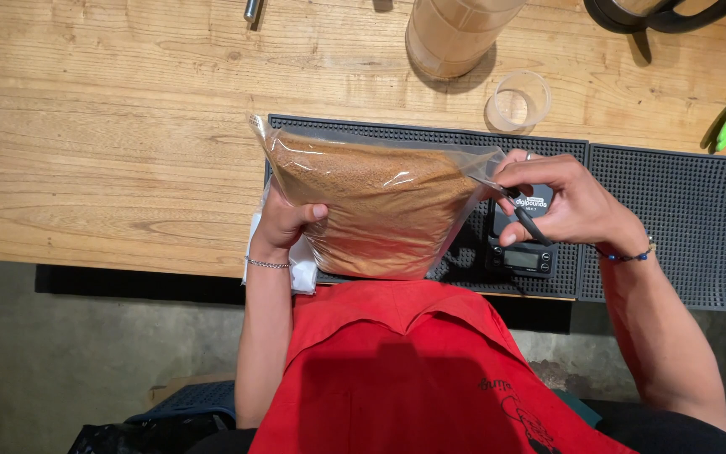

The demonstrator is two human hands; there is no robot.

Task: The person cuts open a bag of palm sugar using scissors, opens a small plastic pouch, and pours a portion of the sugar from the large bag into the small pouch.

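Two hands up over the bench's near edge. Left hand (283, 220) grips the lower left side of a clear plastic bag (371, 210) full of brown powder, thumb across the front. Right hand (560, 202) is closed on black-handled scissors (524, 214) touching the bag's upper right corner. Bag is held tilted above a black ribbed mat (674, 227). Small digital scale (524, 252) sits on the mat just behind the bag. Clear cup (518, 101) and big tan container (455, 34) stand toward the far edge.
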